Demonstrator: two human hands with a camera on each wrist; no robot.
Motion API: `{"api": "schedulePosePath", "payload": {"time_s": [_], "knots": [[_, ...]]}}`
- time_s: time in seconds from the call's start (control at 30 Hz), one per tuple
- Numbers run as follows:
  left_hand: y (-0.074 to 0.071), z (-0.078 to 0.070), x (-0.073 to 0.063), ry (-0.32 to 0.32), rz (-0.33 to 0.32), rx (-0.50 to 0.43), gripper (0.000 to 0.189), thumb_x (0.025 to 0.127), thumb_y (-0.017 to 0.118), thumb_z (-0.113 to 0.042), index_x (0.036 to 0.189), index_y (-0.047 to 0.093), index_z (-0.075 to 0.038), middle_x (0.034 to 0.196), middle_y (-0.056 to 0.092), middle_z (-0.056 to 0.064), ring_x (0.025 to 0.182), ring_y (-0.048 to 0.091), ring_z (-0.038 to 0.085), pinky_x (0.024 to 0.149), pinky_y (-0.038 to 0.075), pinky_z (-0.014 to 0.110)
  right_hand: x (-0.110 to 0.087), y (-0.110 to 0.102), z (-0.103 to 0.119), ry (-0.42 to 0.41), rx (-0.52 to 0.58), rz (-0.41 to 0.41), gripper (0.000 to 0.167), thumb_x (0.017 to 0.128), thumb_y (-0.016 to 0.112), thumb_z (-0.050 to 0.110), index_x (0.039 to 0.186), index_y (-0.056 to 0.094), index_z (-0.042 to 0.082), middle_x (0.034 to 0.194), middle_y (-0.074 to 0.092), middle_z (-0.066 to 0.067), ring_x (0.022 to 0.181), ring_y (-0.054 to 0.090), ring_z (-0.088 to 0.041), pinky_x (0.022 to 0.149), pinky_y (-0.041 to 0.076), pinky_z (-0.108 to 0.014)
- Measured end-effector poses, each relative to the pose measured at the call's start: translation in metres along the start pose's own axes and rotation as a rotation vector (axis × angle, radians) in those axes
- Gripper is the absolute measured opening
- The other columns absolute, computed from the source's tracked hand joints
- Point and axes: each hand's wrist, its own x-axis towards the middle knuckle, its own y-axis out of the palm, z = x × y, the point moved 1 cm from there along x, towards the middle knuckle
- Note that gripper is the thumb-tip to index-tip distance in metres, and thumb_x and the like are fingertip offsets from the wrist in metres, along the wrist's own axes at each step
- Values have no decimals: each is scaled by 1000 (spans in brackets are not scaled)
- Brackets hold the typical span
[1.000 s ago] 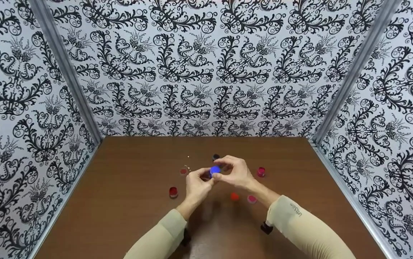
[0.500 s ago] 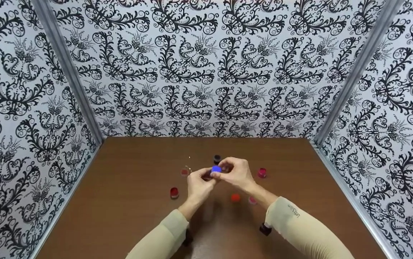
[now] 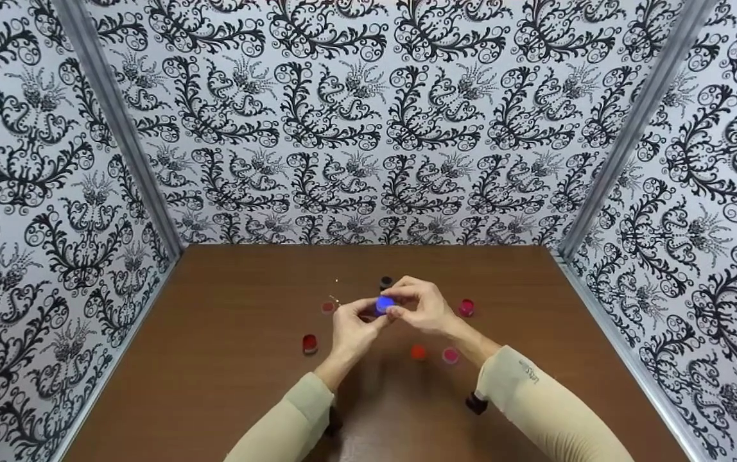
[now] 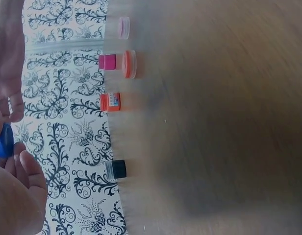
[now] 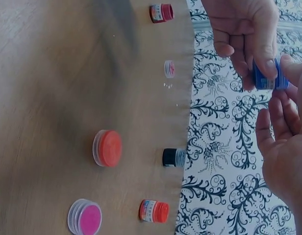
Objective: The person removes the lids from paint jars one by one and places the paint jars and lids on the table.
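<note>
Both hands hold a small blue paint jar [image 3: 384,305] above the middle of the table. My left hand [image 3: 352,330] grips its body from the left; in the right wrist view the thumb of the left hand [image 5: 249,29] lies along the labelled side of the jar [image 5: 265,79]. From the other side my right hand [image 3: 423,311] pinches the jar's end between thumb and fingers. The left wrist view catches only part of the blue jar [image 4: 4,142] at its edge, between the right hand [image 4: 9,58] and the left hand [image 4: 21,193].
On the brown table [image 3: 227,385] stand a dark red jar [image 3: 309,344], a black jar [image 3: 386,282], a magenta jar [image 3: 466,308] and an orange jar [image 5: 153,210]. Round lids lie about: orange [image 3: 418,352], pink [image 3: 450,355], reddish [image 3: 328,308], with white specks [image 3: 334,299] nearby. Patterned walls enclose the table.
The right hand's fingers and thumb have shifted slightly around the blue jar's end. Both hands stay at the same place, and the jars and lids on the table have not moved.
</note>
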Motion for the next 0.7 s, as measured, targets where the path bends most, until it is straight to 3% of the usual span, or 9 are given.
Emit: {"api": "schedulePosePath", "payload": {"time_s": [0.2,0.37,0.47,0.53,0.7], "knots": [[-1,-2,1,4,12,9,34,88,99,-24,113,88,-6,98,88,12,82,79,10,75,64,20,1,-2,1,2,22,9,31,92,88,1,123,83,-4,110,78,-24,101,75,-38,88,66,-28],[0,-1,0,1,18,39,33,89,98,-27,113,89,-6,97,88,11,82,78,8,75,63,19,1,-1,3,15,-10,-11,32,91,93,9,119,85,-2,106,79,-22,93,74,-40,86,70,-43],[0,0,0,5,26,49,30,89,97,-24,112,89,-7,98,88,10,82,78,7,75,63,19,2,-1,3,4,-13,18,30,93,91,6,120,84,-3,107,78,-23,96,75,-39,88,70,-54],[0,0,0,4,35,42,29,89,97,-23,112,89,-7,98,88,11,82,78,8,75,63,20,3,-1,3,-10,-13,54,30,94,89,4,122,84,-3,110,77,-23,100,76,-37,90,69,-55],[0,1,-2,-6,44,23,29,88,97,-21,113,89,-8,99,88,10,83,78,7,75,63,19,4,-2,5,-14,-14,122,30,95,84,1,125,83,-1,115,75,-23,106,74,-30,93,69,-36]]}}
